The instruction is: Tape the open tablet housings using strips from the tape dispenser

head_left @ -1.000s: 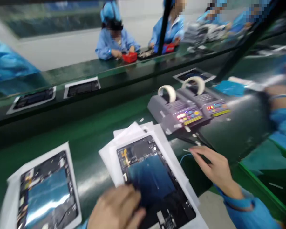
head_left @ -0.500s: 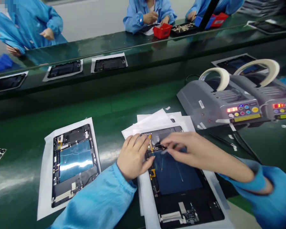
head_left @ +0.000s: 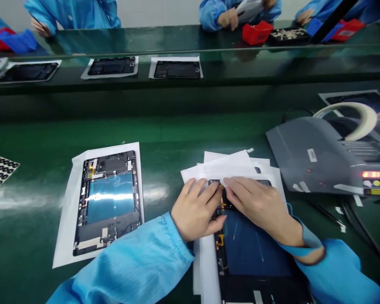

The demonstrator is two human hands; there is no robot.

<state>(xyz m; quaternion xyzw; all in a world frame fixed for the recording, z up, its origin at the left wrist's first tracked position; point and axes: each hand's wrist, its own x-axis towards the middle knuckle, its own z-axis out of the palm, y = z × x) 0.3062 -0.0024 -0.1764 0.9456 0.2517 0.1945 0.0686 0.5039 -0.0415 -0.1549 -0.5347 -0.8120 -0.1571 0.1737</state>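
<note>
Right hand (head_left: pixel 261 207) crosses to the tablet (head_left: pixel 256 245)'s upper left corner

Half a second ago it was above the middle of the tablet's upper part; now its fingertips meet those of the left hand (head_left: pixel 196 209), which has kept its place over that corner. The tablet lies open, flat on stacked paper (head_left: pixel 205 257), towards the near side of the bench (head_left: pixel 167 154). The paper probably keeps the casing from rubbing there.

The left hand is palm down, fingers slightly bent and thumb apart, its tips at the tablet's left edge — likely to steady it. The right hand's fingers are bent and close together, pressing or pinching near the top edge; its knuckles hide the tips, so whether either hand grasps a small part cannot be told.

A second tablet (head_left: pixel 110 211) lies on its own sheet (head_left: pixel 65 230) towards the bench's left end, apart from the first, which presumably leaves elbow room, though the left sleeve (head_left: pixel 139 257) crosses that sheet's lower right corner. The tape dispenser (head_left: pixel 310 156) stands just beside the stack's upper right corner — seemingly placed for an easy reach by the right hand.
</note>
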